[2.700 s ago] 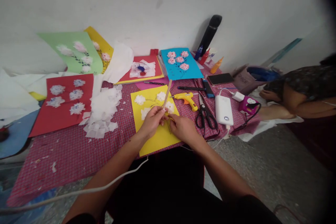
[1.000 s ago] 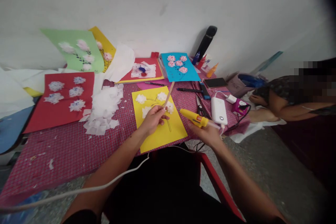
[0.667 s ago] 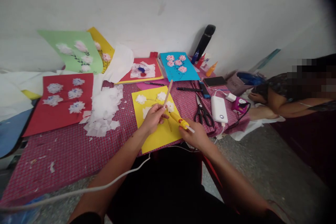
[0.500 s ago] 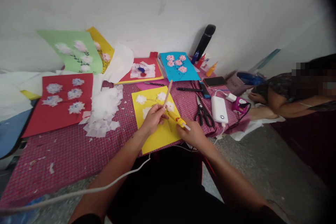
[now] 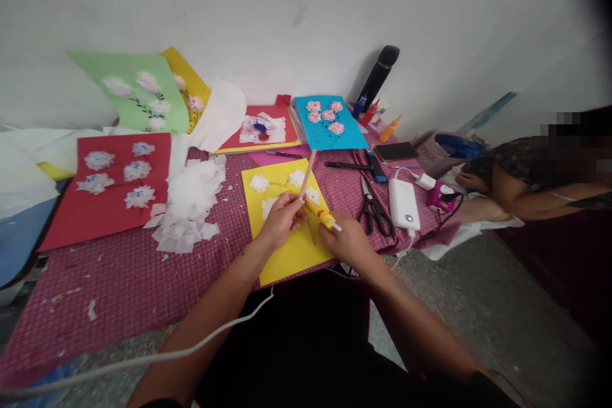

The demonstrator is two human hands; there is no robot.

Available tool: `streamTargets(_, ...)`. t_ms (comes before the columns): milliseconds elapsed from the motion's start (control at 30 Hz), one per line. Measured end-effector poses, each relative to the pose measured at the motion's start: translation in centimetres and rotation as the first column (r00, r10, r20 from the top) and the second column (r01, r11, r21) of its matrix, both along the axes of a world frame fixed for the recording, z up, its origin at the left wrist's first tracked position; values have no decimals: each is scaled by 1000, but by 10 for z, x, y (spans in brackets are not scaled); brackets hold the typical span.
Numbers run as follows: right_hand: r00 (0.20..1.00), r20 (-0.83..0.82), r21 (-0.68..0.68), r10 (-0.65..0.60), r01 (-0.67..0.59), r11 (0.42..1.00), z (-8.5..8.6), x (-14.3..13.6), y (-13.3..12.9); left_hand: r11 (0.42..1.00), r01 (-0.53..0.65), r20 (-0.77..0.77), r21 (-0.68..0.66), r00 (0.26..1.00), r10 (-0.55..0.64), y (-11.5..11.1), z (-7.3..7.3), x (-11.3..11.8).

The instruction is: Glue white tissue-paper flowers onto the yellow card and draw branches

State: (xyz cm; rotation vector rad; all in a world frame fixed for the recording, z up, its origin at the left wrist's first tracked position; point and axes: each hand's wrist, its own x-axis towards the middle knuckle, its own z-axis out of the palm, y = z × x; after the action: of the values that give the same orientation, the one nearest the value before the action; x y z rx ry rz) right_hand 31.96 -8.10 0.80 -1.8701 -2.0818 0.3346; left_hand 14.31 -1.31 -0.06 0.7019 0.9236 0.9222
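Observation:
Pinched in the fingers of my left hand (image 5: 283,220) is a flat wooden craft stick (image 5: 310,171), tilted up and away. My right hand (image 5: 348,239) is wrapped round a yellow glue gun (image 5: 319,211); a pale glue stick (image 5: 336,227) pokes out of its back end. The gun's nozzle points at the left fingertips, close to the lower end of the craft stick; I cannot tell if they touch. Under both hands lies a yellow sheet (image 5: 287,264) with drawn stems and several white paper flowers (image 5: 259,183). My left hand partly covers one flower.
Left are torn white paper pieces (image 5: 186,204) and a red flower card (image 5: 67,217). Black scissors (image 5: 375,215), a white power bank (image 5: 404,205) and a phone (image 5: 396,151) lie right. A blue card (image 5: 306,131) is behind. Someone sits at right, arm (image 5: 530,188) resting. A white cable (image 5: 215,331) crosses in front.
The view has shifted slightly, so the table things sit a little farther right and lower. Both hands keep their holds on the craft stick and the glue gun, almost in the same place.

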Motion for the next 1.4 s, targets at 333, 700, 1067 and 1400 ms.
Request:
streamTargets(333,997,73,36,25,-27,999,-2,1,4,1000,11,5,9,1000,-11,1,-3,0)
streamTargets(700,989,145,-10,20,-19,1000,7,-2,5,1000,12,4,12,1000,-12,0,-1,0)
streamTargets(1067,991,133,-38,4,1,999,8,-1,5,1000,16,6,21,1000,-17,0,-1,-1)
streamTargets(1400,990,141,-93,20,-7,996,21,-4,3,1000,6,-21,11,1000,-5,0,-1,0)
